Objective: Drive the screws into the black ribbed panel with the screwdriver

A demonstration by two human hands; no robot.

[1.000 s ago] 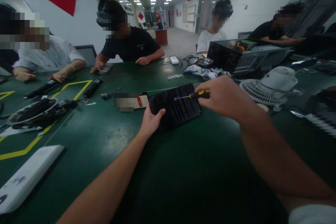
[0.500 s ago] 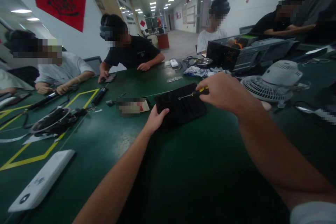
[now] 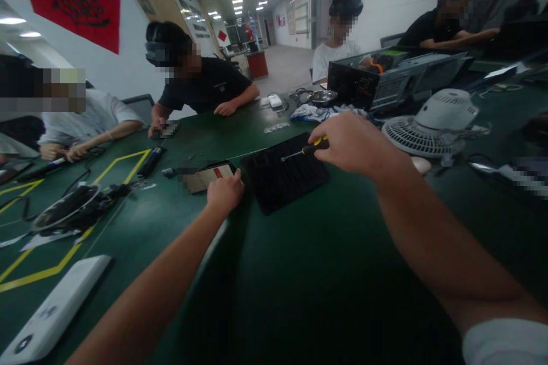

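Note:
My right hand (image 3: 349, 145) is closed around a yellow-and-black screwdriver (image 3: 315, 146). Its metal shaft points left, with the tip over a black tray (image 3: 286, 177) that has long ridges or slots. The tray lies flat on the green table. My left hand (image 3: 226, 191) is at the right end of a small beige-and-black box (image 3: 212, 175) with a red mark, left of the tray. The fingers are curled at the box's edge, and part of their grip is hidden. Part of the box is blurred out.
A white fan (image 3: 428, 125) lies at the right, below an open computer case (image 3: 394, 82). A white rectangular device (image 3: 57, 308) is at the near left, a black tangled assembly (image 3: 71, 211) beyond it. Co-workers (image 3: 201, 80) sit across the table (image 3: 325, 274).
My left hand has let go of the black tray's left edge and moved left onto the small box, which has tilted slightly. The screwdriver stays over the tray. The view has shifted a little right.

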